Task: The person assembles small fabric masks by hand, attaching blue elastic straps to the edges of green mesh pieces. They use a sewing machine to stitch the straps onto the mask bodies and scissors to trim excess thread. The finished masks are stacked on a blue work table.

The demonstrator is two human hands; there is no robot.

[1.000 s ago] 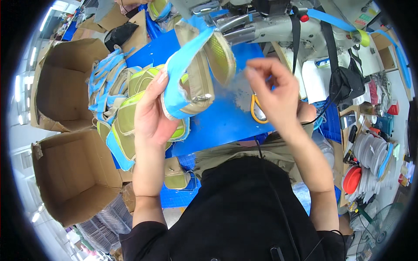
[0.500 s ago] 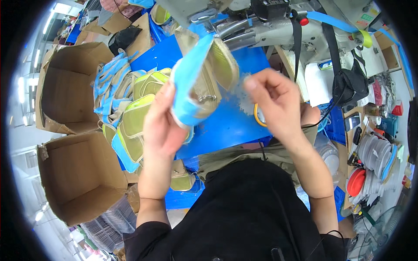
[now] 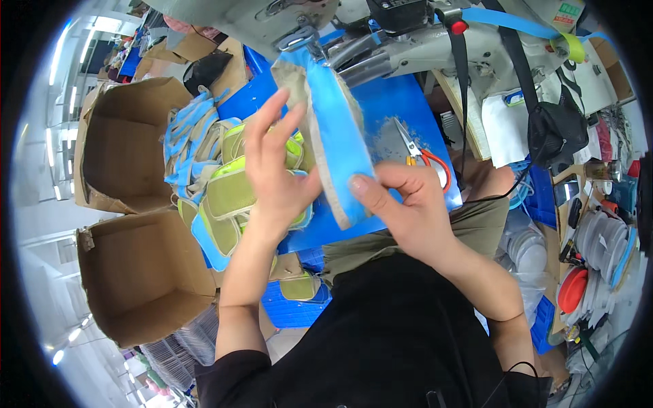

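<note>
A sewn fabric piece with a bright blue strip and beige edging (image 3: 340, 139) hangs from the metal working head of a sewing machine (image 3: 299, 42). My right hand (image 3: 405, 207) pinches its lower end between thumb and fingers. My left hand (image 3: 279, 160) has its fingers apart just left of the piece, near its edge. Beyond the piece, scissors with red and orange handles (image 3: 428, 160) lie on the blue work surface (image 3: 381, 102). Left of my hands is a heap of olive, lime and blue pieces (image 3: 228, 194).
Two cardboard boxes (image 3: 112, 156) (image 3: 136, 285) stand at the left. A black pouch (image 3: 554, 132) hangs from straps at the right, above stacked reels (image 3: 595, 238). A blue tape (image 3: 507, 24) runs along the machine top.
My left hand has let go of the piece. My right hand has moved down and taken its lower end. The piece now hangs straighter, blue strip facing me, uncovering more of the scissors.
</note>
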